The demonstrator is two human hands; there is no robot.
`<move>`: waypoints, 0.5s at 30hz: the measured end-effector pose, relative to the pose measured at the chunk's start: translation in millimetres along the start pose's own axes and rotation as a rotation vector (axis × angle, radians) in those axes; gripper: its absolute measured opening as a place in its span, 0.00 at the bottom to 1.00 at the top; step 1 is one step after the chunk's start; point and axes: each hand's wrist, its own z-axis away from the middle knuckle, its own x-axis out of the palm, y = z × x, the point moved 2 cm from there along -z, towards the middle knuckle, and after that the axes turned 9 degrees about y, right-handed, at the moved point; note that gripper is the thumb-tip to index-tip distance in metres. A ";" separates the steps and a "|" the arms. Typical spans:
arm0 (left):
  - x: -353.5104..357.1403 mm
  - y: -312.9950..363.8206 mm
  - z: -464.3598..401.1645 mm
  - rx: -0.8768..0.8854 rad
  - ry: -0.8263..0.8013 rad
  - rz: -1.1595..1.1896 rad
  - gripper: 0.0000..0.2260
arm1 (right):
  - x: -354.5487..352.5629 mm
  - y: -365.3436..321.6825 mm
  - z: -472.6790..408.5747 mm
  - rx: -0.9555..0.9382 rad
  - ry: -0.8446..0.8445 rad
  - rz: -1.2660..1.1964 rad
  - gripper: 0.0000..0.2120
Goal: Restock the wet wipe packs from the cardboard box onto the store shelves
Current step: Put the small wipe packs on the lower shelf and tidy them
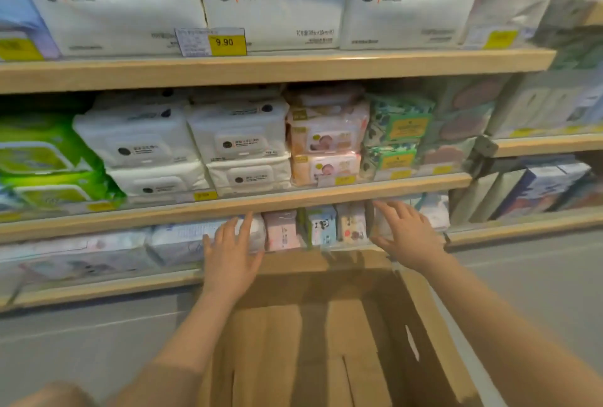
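An open cardboard box (329, 335) stands on the floor below me, and its inside shows only bare cardboard. Small wet wipe packs stand in a row on the lowest shelf (107, 286): a pink one (282, 230), a blue one (321, 225) and a cream one (352, 222). My left hand (231, 253) is spread, fingers apart, against a pale blue-white pack (182, 240) left of that row. My right hand (404, 230) is spread the same way at the row's right end, touching a pale pack there. Neither hand holds a pack.
The middle shelf (248, 206) carries green packs (45, 158), white packs (238, 142), pink baby wipes (326, 142) and green-patterned packs (396, 132). White facial towel packs (274, 5) fill the top shelf, with a 9.90 price tag (212, 42). A second shelf unit (548, 145) adjoins on the right. Grey floor lies around the box.
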 end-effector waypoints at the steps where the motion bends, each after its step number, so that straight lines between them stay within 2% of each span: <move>1: 7.8 -5.3 14.4 -0.036 -0.041 -0.002 0.31 | 12.2 8.2 14.0 0.031 -0.016 -0.004 0.32; 6: 46.9 -45.4 86.4 -0.174 -0.205 -0.055 0.32 | 80.6 47.6 85.2 0.194 -0.129 -0.105 0.33; 10: 77.3 -76.6 130.2 -0.440 -0.436 -0.200 0.34 | 127.9 78.7 121.2 0.326 -0.254 -0.010 0.36; 11: 84.9 -79.8 136.9 -0.507 -0.473 -0.178 0.34 | 136.5 84.3 123.9 0.354 -0.281 0.016 0.36; 13: 95.3 -78.8 144.8 -0.631 -0.488 0.022 0.36 | 149.8 91.8 126.0 0.405 -0.326 0.008 0.35; 15: 101.7 -80.0 144.8 -0.662 -0.478 0.190 0.38 | 157.9 95.1 123.9 0.461 -0.356 -0.142 0.34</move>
